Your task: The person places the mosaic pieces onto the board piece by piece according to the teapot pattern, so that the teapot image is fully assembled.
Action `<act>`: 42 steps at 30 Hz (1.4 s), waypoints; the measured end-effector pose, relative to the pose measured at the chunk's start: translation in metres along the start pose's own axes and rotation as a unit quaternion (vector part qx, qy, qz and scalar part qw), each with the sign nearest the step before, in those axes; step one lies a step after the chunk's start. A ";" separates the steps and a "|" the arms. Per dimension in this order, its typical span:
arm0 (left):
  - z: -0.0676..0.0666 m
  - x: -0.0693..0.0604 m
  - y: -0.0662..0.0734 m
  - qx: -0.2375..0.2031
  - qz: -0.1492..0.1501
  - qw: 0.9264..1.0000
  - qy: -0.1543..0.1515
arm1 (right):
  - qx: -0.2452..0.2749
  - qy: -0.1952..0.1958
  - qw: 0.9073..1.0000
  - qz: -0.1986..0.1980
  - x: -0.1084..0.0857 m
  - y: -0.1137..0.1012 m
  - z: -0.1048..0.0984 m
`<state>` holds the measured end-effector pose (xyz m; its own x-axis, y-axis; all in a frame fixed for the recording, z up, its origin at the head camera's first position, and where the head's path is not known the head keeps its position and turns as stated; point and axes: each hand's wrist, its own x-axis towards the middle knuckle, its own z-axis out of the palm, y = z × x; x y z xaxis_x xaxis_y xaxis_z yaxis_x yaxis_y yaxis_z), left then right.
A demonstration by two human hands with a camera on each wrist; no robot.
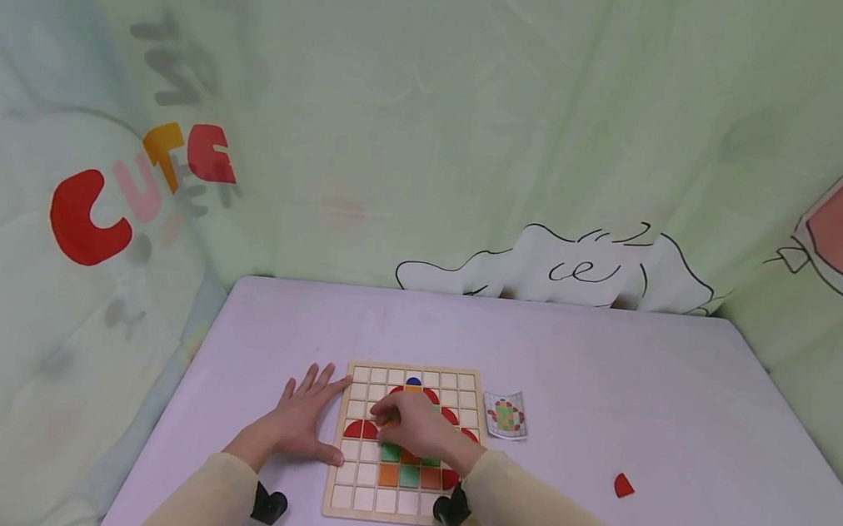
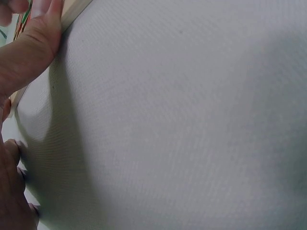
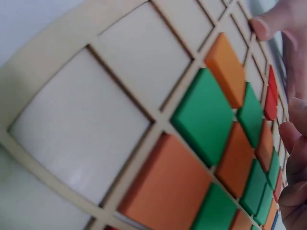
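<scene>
A wooden grid board (image 1: 363,504) lies on the table, with red, orange, green and blue pieces in its cells. My left hand (image 1: 305,420) is spread along its left side; in the left wrist view the thumb (image 2: 33,52) touches the board's rim. Over the middle of the board is my right hand (image 1: 418,426), fingers bent, their tips just right of two red quarter-round pieces (image 1: 362,430). In the right wrist view its fingers (image 3: 293,167) hover near the coloured squares; whether they pinch a piece is hidden. A green square (image 3: 204,117) sits nearer that camera.
Right of the board lies a small pattern card (image 1: 506,415). Farther right, a loose red quarter-round piece (image 1: 623,485) rests on the pale table (image 1: 571,360). Printed cloth (image 1: 373,125) hangs behind and at both sides.
</scene>
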<state>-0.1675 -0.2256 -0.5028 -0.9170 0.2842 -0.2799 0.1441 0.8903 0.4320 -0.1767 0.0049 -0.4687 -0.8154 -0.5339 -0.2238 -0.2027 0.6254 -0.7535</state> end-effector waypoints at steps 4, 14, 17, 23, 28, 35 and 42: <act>0.000 0.000 0.001 -0.002 0.001 1.000 -0.001 | 0.013 0.006 1.000 -0.015 -0.002 0.003 -0.007; 0.002 -0.001 0.001 -0.008 -0.003 1.000 0.001 | 0.048 0.043 0.998 -0.019 -0.030 0.020 -0.034; 0.003 -0.001 0.001 -0.009 -0.002 1.000 0.004 | 0.043 0.065 0.997 -0.014 -0.044 0.029 -0.047; 0.003 -0.001 0.002 -0.009 0.000 1.000 0.002 | 0.029 0.099 0.994 0.019 -0.080 0.055 -0.077; 0.003 -0.002 0.003 -0.009 0.002 1.000 0.004 | 0.011 0.133 0.989 0.060 -0.111 0.085 -0.101; 0.002 -0.001 0.004 -0.010 0.007 1.000 0.001 | -0.015 0.157 0.981 0.112 -0.157 0.127 -0.131; 0.000 -0.001 0.002 -0.004 0.006 1.000 0.002 | -0.046 0.179 0.973 0.137 -0.190 0.160 -0.142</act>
<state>-0.1666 -0.2242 -0.5021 -0.9167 0.2941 -0.2706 0.1533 0.8840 0.4416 -0.1314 0.2872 -0.4588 -0.9792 -0.1168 -0.1658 0.0149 0.7740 -0.6330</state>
